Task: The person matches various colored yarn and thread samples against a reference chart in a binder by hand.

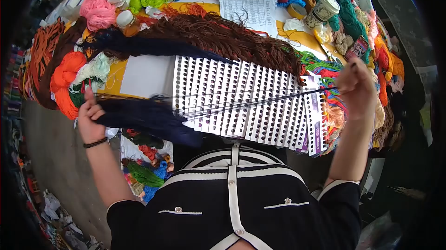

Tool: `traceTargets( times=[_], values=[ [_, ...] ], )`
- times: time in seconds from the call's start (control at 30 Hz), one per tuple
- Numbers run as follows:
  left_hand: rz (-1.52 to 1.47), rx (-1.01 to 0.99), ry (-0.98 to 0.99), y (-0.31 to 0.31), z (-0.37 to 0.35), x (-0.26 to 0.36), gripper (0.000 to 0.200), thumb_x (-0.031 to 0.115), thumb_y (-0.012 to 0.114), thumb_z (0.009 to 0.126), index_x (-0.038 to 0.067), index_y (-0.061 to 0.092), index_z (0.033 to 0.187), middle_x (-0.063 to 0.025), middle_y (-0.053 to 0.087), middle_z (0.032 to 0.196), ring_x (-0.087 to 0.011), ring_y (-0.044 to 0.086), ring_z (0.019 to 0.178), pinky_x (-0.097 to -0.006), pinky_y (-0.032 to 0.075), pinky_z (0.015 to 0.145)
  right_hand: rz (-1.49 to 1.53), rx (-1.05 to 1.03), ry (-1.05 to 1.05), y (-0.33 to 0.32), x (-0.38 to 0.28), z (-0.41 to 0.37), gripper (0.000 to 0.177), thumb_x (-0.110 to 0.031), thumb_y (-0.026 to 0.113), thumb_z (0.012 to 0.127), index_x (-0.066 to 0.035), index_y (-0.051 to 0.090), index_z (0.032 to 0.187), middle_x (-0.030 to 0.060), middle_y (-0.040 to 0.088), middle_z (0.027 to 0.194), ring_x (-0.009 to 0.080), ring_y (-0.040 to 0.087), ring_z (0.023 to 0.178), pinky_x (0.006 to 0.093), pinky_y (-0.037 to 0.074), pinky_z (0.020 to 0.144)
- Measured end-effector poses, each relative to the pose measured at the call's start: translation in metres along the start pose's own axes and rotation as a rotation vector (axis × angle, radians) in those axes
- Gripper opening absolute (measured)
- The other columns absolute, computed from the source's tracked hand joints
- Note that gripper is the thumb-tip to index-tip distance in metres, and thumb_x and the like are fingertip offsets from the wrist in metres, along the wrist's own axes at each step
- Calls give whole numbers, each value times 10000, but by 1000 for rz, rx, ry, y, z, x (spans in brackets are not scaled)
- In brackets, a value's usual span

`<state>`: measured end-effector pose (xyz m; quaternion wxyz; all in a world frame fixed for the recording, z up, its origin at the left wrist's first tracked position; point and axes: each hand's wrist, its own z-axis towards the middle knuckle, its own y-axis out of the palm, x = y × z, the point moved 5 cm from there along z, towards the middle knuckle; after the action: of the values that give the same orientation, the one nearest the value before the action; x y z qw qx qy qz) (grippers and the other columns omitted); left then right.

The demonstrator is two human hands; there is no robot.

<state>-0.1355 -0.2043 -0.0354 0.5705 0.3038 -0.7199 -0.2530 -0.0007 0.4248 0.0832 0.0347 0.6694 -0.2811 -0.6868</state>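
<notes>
My left hand (91, 116) is closed around the end of a dark navy bundle of thread (144, 116), which hangs over the table's near edge at the left. Several strands of navy thread (260, 100) stretch taut from that bundle across to the right. My right hand (357, 86), raised at the right side, is closed on the far end of these strands. Under the strands lie overlapping white cards (241, 83) with rows of dark punched holes. A second dark navy hank (153, 45) and a long brown hank of thread (223, 36) lie behind the cards.
Orange (67, 80), pink (98, 7) and green (341, 4) hanks crowd the table's sides and back. A printed sheet (248, 1), a jar (127, 21) and a patterned cup (324, 9) stand or lie at the back. More thread (145, 175) sits below the table's left edge.
</notes>
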Motion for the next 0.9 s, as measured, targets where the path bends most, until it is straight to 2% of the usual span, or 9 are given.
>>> traceTargets(
  times=[0.1,0.2,0.27,0.37,0.43,0.47,0.5,0.57,0.9],
  values=[
    [208,169,131,-1,-7,26,423,41,382,877,47,422,1299,-44,603,1114,-4,358,487,-121,305,424,-711,563,-395,-101,-70,8,169,-146,551,874,-19,625,957,8,537,728,60,456,623,208,368,578],
    [320,170,63,64,-12,-10,419,62,432,869,39,437,1288,-47,601,1106,3,313,468,-130,271,402,-1071,589,-705,-81,-70,5,201,-143,592,850,-15,655,991,43,625,879,69,533,731,200,402,639],
    [372,-9,-155,115,-5,-69,390,117,509,854,42,491,1236,-43,616,1079,11,295,462,-135,242,401,-1231,453,-402,-21,-20,13,233,-185,621,828,-16,667,982,49,661,893,114,595,817,243,447,710],
    [477,-315,-478,204,-7,-161,356,111,567,823,-22,547,1152,-14,647,954,2,346,499,-144,246,423,-1105,11,153,33,87,36,219,-211,668,794,-42,703,930,25,664,760,77,542,631,249,447,589],
    [560,-403,-546,228,1,-209,351,138,544,846,-21,543,1159,-49,643,997,-37,468,628,-160,331,487,-1118,-242,-34,56,133,46,219,-198,635,808,1,685,885,79,637,661,104,544,589,272,456,577],
    [640,-367,-613,235,4,-228,359,172,552,853,-5,544,1165,-70,634,1035,-85,534,708,-185,380,527,-1127,-220,15,56,153,52,236,-211,605,783,-2,678,862,130,645,677,203,607,564,329,486,594],
    [646,-363,-669,231,14,-250,359,202,565,852,10,549,1154,-80,628,1056,-121,570,773,-200,413,565,-1148,-210,119,64,159,54,217,-184,586,829,10,674,870,74,627,645,115,551,553,270,457,554],
    [729,-322,-697,233,27,-284,325,188,513,879,-4,523,1141,-98,625,1060,-117,581,782,-206,430,567,-1031,-218,351,50,193,72,241,-181,535,805,5,661,719,95,615,605,154,571,507,299,469,536],
    [939,-421,-387,246,38,-314,183,53,603,782,-2,546,947,-23,576,742,-92,530,605,-217,412,544,-808,-175,504,48,196,78,249,-174,513,852,12,620,726,36,590,608,97,541,512,229,447,488]
  ],
)
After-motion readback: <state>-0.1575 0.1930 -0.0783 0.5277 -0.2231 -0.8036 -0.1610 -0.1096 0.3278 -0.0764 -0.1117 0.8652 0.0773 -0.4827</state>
